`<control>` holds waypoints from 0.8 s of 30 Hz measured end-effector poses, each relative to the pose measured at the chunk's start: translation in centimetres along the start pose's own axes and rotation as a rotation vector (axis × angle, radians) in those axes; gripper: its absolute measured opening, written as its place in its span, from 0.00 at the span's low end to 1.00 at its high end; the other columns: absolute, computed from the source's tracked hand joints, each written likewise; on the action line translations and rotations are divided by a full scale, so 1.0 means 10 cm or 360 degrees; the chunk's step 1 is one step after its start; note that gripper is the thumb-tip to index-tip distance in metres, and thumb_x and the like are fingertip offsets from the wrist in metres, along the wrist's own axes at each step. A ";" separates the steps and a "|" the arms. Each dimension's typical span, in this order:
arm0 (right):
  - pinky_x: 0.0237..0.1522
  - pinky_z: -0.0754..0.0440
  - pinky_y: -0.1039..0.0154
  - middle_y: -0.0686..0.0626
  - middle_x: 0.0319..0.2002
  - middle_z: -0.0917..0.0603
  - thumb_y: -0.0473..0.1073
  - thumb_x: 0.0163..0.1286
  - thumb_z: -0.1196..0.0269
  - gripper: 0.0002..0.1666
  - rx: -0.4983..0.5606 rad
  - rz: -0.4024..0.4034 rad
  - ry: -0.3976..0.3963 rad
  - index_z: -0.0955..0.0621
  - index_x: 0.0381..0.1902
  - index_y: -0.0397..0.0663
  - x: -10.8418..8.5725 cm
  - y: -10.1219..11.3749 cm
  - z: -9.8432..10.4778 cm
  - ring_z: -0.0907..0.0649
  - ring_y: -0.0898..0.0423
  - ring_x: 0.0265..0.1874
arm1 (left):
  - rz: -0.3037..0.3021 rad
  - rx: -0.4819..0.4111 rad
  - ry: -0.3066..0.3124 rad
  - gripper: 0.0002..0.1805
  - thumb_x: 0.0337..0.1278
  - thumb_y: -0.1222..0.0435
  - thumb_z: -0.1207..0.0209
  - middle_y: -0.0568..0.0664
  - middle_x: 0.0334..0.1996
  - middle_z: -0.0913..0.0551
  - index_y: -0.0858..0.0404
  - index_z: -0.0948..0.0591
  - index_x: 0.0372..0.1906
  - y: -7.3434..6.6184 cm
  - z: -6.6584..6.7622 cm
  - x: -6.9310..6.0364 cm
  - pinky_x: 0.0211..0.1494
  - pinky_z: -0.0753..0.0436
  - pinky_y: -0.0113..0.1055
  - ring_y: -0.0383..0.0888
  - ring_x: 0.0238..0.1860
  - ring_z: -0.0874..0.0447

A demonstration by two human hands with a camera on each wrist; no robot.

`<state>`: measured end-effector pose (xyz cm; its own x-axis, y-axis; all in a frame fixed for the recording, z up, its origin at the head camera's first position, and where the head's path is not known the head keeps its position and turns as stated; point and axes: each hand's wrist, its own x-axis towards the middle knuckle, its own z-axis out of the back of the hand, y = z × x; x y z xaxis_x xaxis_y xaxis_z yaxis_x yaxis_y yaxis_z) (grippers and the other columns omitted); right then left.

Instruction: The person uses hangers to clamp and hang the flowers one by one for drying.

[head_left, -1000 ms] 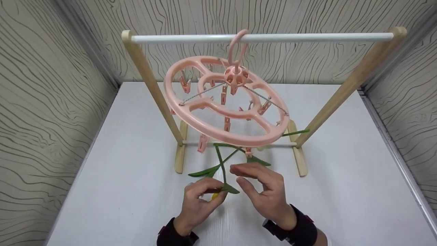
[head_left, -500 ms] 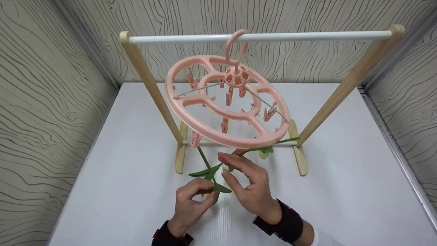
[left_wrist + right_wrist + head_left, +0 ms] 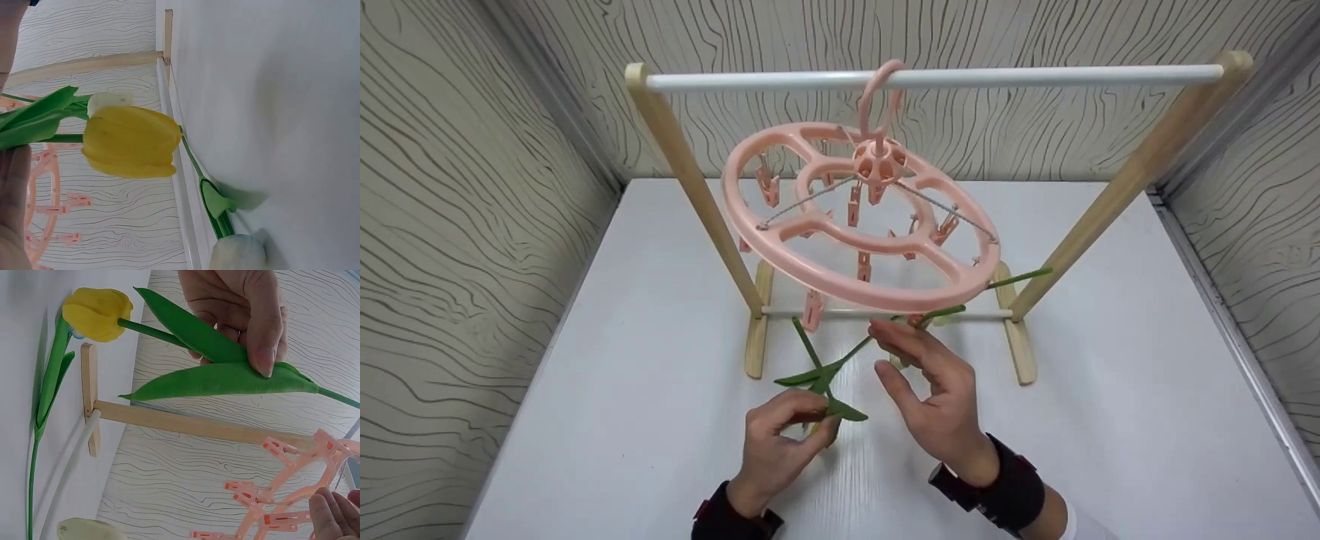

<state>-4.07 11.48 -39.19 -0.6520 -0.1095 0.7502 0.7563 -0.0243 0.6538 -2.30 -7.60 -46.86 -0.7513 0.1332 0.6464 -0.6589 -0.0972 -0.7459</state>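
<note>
In the head view my left hand (image 3: 784,439) pinches an artificial yellow tulip by its green leaves (image 3: 846,409) and stem. Its yellow bloom (image 3: 132,143) points down toward the table in the left wrist view. My right hand (image 3: 941,397) stays raised beneath the front rim of a pink clip hanger (image 3: 877,289), thumb and fingers apart, near a pink clip (image 3: 919,320). Around that clip are a green stem (image 3: 945,311) and a pale bloom, partly hidden by the fingers. Another tulip (image 3: 50,377), with a bluish bloom, lies on the table.
The round hanger hooks over the white bar (image 3: 1035,75) of a wooden stand (image 3: 1095,217). Several pink clips dangle from its rings, one (image 3: 812,309) at the front left. A second green stem (image 3: 1020,278) sticks out at the right. Patterned panels (image 3: 585,45) enclose the white table.
My left hand has shifted slightly left with the yellow tulip. My right hand went left, then back right. The hanger turned a little and swung back.
</note>
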 end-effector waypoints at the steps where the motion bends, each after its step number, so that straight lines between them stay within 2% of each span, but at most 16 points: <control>1: 0.49 0.19 0.54 0.26 0.49 0.22 0.17 0.58 0.39 0.22 -0.0004 -0.0002 -0.0012 0.26 0.52 0.16 0.00 0.00 0.01 0.18 0.40 0.50 | -0.0006 0.0000 0.0002 0.17 0.35 0.87 0.33 0.53 0.29 0.15 0.69 0.18 0.33 0.00 0.00 0.00 0.30 0.15 0.32 0.45 0.28 0.14; 10: 0.50 0.20 0.52 0.26 0.47 0.22 0.21 0.61 0.38 0.20 -0.0003 -0.0022 -0.0085 0.26 0.51 0.16 0.07 0.01 0.05 0.19 0.41 0.50 | -0.0002 -0.0001 0.0011 0.16 0.35 0.87 0.34 0.54 0.29 0.16 0.69 0.18 0.32 0.01 0.01 -0.01 0.30 0.15 0.31 0.45 0.28 0.14; 16: 0.50 0.19 0.53 0.33 0.48 0.19 0.26 0.64 0.36 0.21 0.0061 -0.0055 -0.0066 0.25 0.54 0.24 0.08 -0.14 0.06 0.17 0.45 0.49 | 0.0013 0.0021 0.0026 0.17 0.35 0.87 0.33 0.52 0.30 0.16 0.68 0.18 0.33 0.02 0.00 -0.02 0.31 0.15 0.31 0.44 0.29 0.14; 20: 0.45 0.16 0.59 0.36 0.42 0.17 0.28 0.64 0.35 0.17 0.0121 -0.0119 -0.0080 0.22 0.51 0.29 0.13 -0.20 0.09 0.16 0.49 0.40 | 0.0015 0.0011 0.0026 0.18 0.35 0.87 0.33 0.52 0.30 0.15 0.68 0.18 0.34 0.03 0.00 -0.02 0.31 0.15 0.31 0.44 0.29 0.14; 24: 0.33 0.18 0.66 0.36 0.36 0.17 0.25 0.64 0.37 0.15 0.0201 -0.0228 -0.0094 0.21 0.49 0.29 0.20 -0.19 0.15 0.20 0.52 0.31 | 0.0018 -0.0005 0.0028 0.18 0.35 0.88 0.34 0.52 0.30 0.15 0.68 0.18 0.34 0.03 -0.01 -0.03 0.31 0.15 0.32 0.45 0.29 0.14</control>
<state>-6.91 12.83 -38.82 -0.7573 -0.0556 0.6507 0.6453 0.0899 0.7586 -2.26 -7.59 -47.25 -0.7579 0.1497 0.6350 -0.6503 -0.0957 -0.7536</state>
